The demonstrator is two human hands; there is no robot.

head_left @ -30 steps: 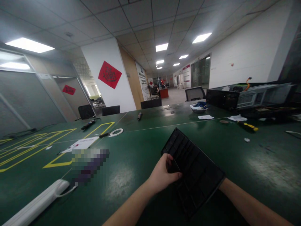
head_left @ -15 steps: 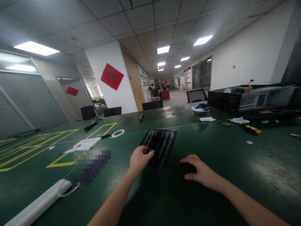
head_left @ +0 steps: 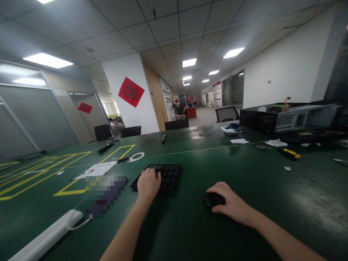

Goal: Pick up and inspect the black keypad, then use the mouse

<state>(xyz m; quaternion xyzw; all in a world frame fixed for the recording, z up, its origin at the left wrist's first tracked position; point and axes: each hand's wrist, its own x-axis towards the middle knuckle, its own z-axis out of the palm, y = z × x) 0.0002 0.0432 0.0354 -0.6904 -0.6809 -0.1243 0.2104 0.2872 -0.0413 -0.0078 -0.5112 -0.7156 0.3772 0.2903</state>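
Note:
My left hand [head_left: 149,183] is closed on a flat black tray with a grid of ribs [head_left: 172,177], fingers over its top at the left part. The tray lies almost level at or just above the green table; I cannot tell whether it touches. Farther right, my right hand [head_left: 231,201] grips a small dark block-like object [head_left: 214,200] between thumb and fingers, low over the table. Its far end pokes out to the left; the palm hides the rest, so its exact kind is unclear.
A white power strip [head_left: 46,235] and a pixelated purple patch lie at left, near a paper sheet [head_left: 95,170] and white tape ring [head_left: 136,156]. At right are a yellow-black tool [head_left: 289,153], a bowl with blue cloth [head_left: 231,129] and an opened computer case [head_left: 288,117].
The tray in my left hand has swung left and turned from raised and tilted to nearly flat, and my hand has moved left over it. My right hand has barely moved.

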